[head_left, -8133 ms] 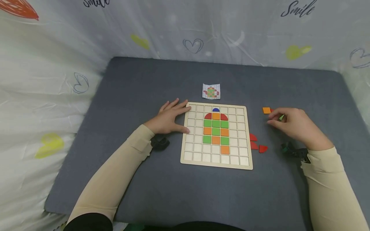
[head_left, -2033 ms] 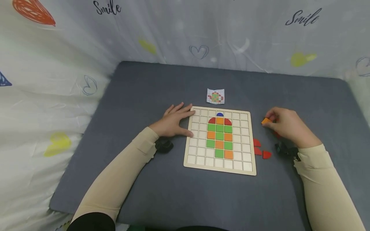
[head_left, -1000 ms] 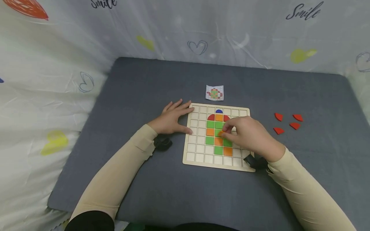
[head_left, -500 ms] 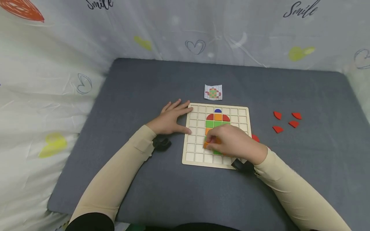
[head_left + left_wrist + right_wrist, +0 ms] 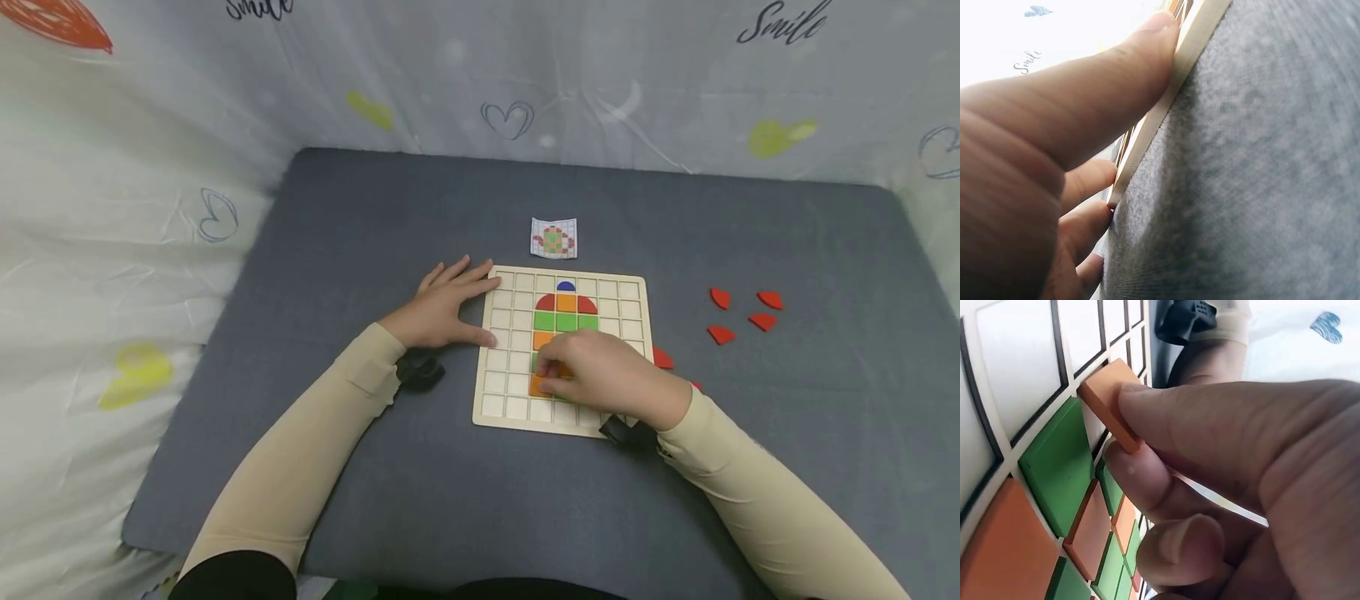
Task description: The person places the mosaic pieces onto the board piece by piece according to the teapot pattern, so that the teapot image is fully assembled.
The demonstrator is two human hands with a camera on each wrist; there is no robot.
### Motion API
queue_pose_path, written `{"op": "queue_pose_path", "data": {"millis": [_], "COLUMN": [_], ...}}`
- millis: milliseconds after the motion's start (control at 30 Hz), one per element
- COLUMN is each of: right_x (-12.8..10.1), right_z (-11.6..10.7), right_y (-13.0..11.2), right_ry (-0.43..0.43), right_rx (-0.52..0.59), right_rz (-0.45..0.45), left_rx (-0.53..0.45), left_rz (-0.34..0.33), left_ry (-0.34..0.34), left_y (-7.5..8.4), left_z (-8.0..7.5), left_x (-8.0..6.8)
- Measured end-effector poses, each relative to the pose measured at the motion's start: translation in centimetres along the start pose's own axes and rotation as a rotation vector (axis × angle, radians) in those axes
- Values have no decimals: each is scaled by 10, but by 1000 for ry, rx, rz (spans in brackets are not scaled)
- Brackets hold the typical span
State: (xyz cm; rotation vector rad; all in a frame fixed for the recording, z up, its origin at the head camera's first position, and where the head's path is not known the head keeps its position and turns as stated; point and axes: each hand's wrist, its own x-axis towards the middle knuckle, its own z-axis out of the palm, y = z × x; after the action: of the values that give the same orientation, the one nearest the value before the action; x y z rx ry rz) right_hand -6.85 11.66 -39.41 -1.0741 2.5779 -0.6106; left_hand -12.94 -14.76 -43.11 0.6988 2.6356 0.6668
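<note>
My right hand [image 5: 600,375] pinches an orange square tile [image 5: 1110,394] between thumb and forefinger. Tilted, that tile meets the wooden grid board [image 5: 517,425] at a white cell beside a green tile [image 5: 1060,465] in the lower row. Part of the pattern of green and orange tiles is hidden under the hand; above it show green squares [image 5: 566,322], an orange square, red corner pieces [image 5: 588,305] and a blue half-round piece [image 5: 566,286]. My left hand [image 5: 442,308] rests at the board's left edge, fingers spread, its thumb [image 5: 1147,56] lying over the rim.
Behind the board lies a small printed pattern card [image 5: 553,239]. Several red quarter-round pieces [image 5: 762,322] are scattered on the grey tabletop [image 5: 375,225] to the right; another red piece [image 5: 662,358] sits against the board's right edge. A patterned curtain [image 5: 450,75] hangs behind the table.
My right hand has come left from the loose pieces onto the board with the orange tile, lowering it over the last half second. A green tile joined the lower row earlier. Left hand stays.
</note>
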Motion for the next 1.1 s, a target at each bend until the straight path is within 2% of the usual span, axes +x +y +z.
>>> {"op": "queue_pose_path", "data": {"millis": [833, 933, 1100], "right_x": [-4, -9, -20], "right_z": [-2, -4, -10], "right_y": [6, 10, 20], "right_ry": [40, 55, 78], "right_rx": [6, 3, -7], "right_rz": [-70, -63, 4], "left_rx": [0, 0, -5], "left_rz": [-11, -11, -7], "left_ry": [-6, -9, -7], "left_y": [1, 1, 1], "left_z": [-1, -1, -1], "left_x": [1, 1, 0]}}
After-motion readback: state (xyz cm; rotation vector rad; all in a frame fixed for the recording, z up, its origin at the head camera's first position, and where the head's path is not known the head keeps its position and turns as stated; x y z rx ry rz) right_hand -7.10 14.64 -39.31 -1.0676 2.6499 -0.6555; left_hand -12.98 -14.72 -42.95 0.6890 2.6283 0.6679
